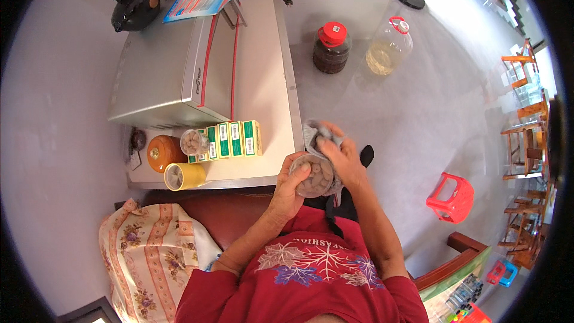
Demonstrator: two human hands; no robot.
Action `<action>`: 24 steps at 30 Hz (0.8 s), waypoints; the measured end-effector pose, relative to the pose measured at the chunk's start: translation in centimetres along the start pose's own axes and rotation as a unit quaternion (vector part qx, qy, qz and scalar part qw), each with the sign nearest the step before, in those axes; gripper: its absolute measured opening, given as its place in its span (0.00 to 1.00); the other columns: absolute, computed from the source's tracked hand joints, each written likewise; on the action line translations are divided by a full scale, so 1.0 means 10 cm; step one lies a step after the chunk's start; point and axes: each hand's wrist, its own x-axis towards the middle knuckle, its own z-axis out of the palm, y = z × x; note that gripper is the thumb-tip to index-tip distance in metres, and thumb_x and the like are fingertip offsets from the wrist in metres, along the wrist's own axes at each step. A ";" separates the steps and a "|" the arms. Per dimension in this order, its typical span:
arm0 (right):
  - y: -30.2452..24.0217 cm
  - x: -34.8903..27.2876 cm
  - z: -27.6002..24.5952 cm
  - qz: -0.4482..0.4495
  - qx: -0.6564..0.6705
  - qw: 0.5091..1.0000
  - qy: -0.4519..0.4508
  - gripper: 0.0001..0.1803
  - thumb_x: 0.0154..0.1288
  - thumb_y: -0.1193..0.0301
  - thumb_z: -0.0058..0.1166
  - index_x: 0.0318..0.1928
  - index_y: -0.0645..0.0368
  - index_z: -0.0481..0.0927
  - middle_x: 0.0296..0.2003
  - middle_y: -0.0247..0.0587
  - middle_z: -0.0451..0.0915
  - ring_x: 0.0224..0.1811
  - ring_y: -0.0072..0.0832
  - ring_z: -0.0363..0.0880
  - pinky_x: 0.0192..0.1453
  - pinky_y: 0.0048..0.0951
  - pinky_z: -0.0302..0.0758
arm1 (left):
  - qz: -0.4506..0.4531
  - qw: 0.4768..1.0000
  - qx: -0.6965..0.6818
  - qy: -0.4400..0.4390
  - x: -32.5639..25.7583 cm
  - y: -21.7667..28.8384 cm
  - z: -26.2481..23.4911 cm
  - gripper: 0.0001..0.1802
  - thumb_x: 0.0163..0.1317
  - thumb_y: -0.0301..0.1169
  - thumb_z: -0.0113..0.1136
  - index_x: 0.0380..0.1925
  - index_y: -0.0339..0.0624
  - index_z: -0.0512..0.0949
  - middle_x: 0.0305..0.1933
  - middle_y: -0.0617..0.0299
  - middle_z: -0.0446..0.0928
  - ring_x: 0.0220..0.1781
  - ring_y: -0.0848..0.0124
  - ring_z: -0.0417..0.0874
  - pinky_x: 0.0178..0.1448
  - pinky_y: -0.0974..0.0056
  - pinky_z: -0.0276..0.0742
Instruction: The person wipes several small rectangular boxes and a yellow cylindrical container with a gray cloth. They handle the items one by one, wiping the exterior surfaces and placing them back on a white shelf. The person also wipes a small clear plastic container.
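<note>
My left hand [289,186] grips a round clear plastic tub [312,178] holding several brownish oval pieces, its thumb over the rim. In my right hand [345,160] is a bunched grey cloth [315,136], held against or close beside the tub's far right side. Both hands are in front of my red shirt, just off the counter's right edge. On the counter, a similar clear tub [194,143] of brownish pieces is by a row of yellow-and-green boxes [233,139]. Next to these are an orange round jar [162,154] and a yellow cup [186,176].
A silver cabinet-like appliance [161,66] stands on the white counter [263,78]. On the floor are a red-lidded jar [332,54], a large clear bottle [385,54] and a red plastic stool [451,198]. Wooden chairs [523,149] line the right; a floral cloth [149,257] lies lower left.
</note>
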 end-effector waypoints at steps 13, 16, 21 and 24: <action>0.00 -0.78 0.47 -0.206 -0.244 0.946 0.050 0.30 0.47 0.70 0.63 0.54 0.51 0.72 0.60 0.60 0.49 0.60 0.53 0.57 0.62 0.43 0.59 | -0.003 1.000 0.001 0.030 0.15 0.00 -0.22 0.26 0.65 0.52 0.40 0.51 0.44 0.69 0.50 0.57 0.73 0.53 0.64 0.74 0.58 0.57 0.71; 0.00 -0.61 0.40 -0.193 -0.206 0.944 0.172 0.27 0.46 0.72 0.62 0.51 0.54 0.73 0.57 0.58 0.56 0.57 0.50 0.62 0.58 0.41 0.64 | 0.061 0.995 0.070 0.029 0.13 -0.04 -0.05 0.23 0.64 0.44 0.44 0.54 0.42 0.65 0.52 0.58 0.71 0.54 0.65 0.73 0.58 0.58 0.71; -0.23 -0.37 0.07 -0.177 -0.159 0.964 0.117 0.19 0.45 0.76 0.55 0.42 0.60 0.76 0.43 0.48 0.72 0.44 0.39 0.75 0.48 0.34 0.72 | 0.017 0.994 0.105 0.014 0.03 0.06 0.07 0.20 0.60 0.33 0.53 0.50 0.42 0.62 0.50 0.57 0.71 0.52 0.72 0.72 0.54 0.63 0.71; -0.20 -0.30 -0.14 -0.156 -0.147 0.977 0.008 0.17 0.46 0.72 0.54 0.41 0.61 0.78 0.39 0.45 0.75 0.43 0.37 0.75 0.48 0.32 0.71 | -0.054 0.979 0.194 -0.037 0.04 0.20 -0.04 0.21 0.58 0.32 0.55 0.49 0.42 0.60 0.49 0.58 0.71 0.50 0.72 0.74 0.53 0.63 0.71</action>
